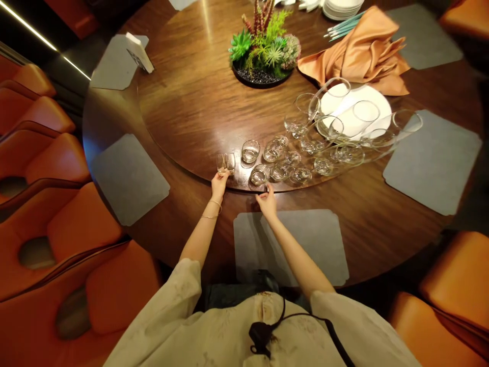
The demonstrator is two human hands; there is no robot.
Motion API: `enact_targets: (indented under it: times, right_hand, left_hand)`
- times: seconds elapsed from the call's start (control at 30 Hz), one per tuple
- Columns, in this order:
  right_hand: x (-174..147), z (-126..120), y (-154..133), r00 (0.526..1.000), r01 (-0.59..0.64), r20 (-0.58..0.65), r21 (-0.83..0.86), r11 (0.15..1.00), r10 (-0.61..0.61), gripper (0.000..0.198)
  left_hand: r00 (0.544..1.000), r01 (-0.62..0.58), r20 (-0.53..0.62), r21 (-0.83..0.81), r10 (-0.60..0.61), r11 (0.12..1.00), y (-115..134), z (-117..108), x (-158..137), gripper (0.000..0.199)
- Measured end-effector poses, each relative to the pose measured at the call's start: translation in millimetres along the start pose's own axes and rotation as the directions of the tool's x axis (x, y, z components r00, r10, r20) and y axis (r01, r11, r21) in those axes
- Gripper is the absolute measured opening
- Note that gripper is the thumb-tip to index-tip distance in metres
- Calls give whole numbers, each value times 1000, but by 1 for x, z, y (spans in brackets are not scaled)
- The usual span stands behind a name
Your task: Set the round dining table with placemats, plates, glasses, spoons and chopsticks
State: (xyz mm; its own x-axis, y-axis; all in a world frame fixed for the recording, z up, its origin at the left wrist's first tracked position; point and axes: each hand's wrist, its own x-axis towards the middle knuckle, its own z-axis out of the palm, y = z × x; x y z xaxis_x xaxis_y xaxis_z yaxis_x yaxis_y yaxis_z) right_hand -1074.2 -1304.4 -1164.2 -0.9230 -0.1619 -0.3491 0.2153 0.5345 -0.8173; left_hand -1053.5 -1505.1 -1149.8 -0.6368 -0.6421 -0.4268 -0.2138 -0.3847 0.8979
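One small glass tumbler (225, 163) (perhaps two, overlapping) sits pinched in the left hand (219, 184) over the turntable (183, 102) near its edge — probably light, rigid, slick and breakable, best gripped low around its base — while the right hand (267, 201) has fingers slightly parted.

Orange chairs (122, 290), round wooden table (187, 204)

Colourless glasses (260, 175), brown wood-grained table (376, 224), grey placemats (130, 179), orange cloth (357, 56)

Free turntable (183, 112) leftward, dense glasses (280, 172) rightward
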Motion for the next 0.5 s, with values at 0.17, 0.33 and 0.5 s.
enact_targets:
  times: [0.17, 0.33, 0.5]
  right_hand:
    - [-90, -65, 71, 979, -112, 177, 54, 992, 101, 63]
    - [-163, -155, 147, 932, -363, 10, 11, 932, 363, 60]
    - [-191, -225, 193, 865, -483, -84, 130, 866, 495, 68]
  left_hand:
    - [935, -290, -14, 546, 354, 786, -14, 13, 12, 67]
    - [886, -247, -23, 823, 464, 511, -31, 27, 12, 72]
    - [913, -74, -79, 934, 401, 350, -18, 48, 10, 74]
